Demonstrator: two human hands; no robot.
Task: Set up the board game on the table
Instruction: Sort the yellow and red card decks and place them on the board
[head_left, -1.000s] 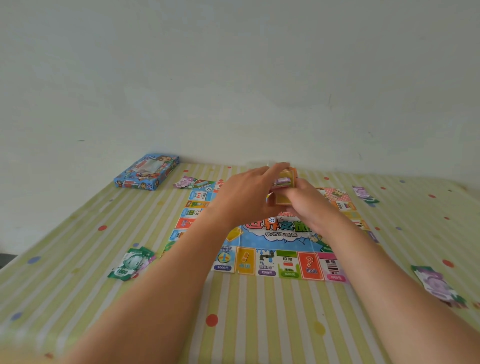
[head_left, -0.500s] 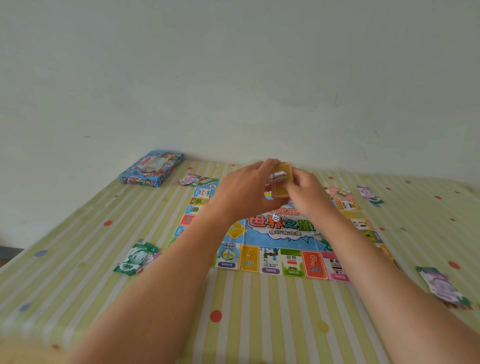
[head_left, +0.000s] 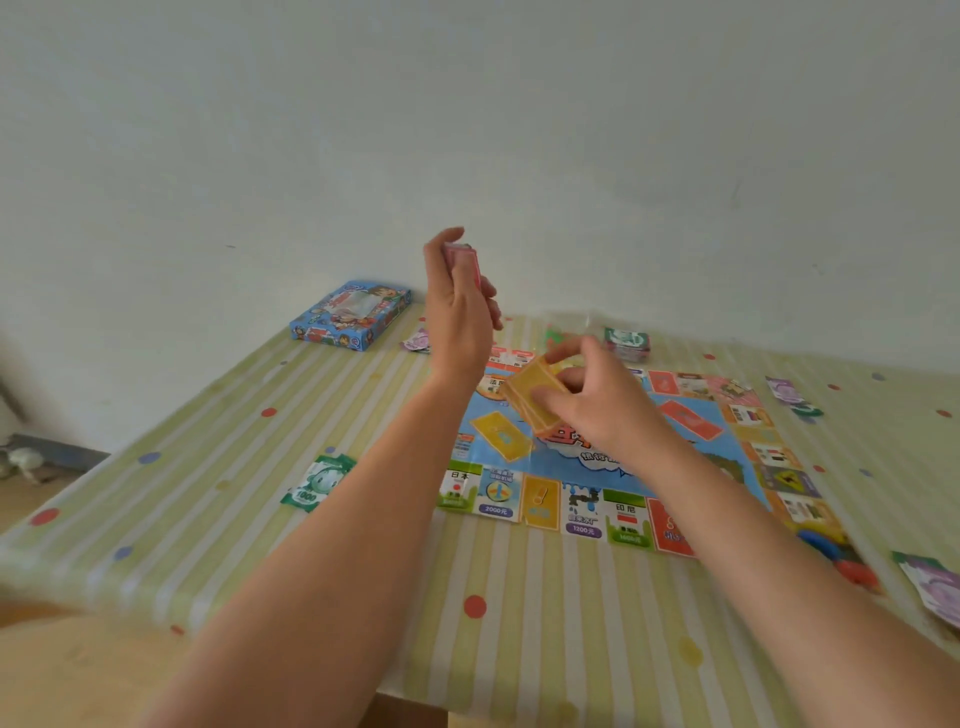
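Head view, left hand (head_left: 457, 317) grip closed round red cards (head_left: 465, 258), right hand (head_left: 597, 410) pinching yellow card stack (head_left: 530, 397), above colourful board (head_left: 498, 493).

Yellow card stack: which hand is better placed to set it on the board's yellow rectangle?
Right: the right hand grips the yellow card stack near the yellow rectangle; the left hand, raised, holds red cards.
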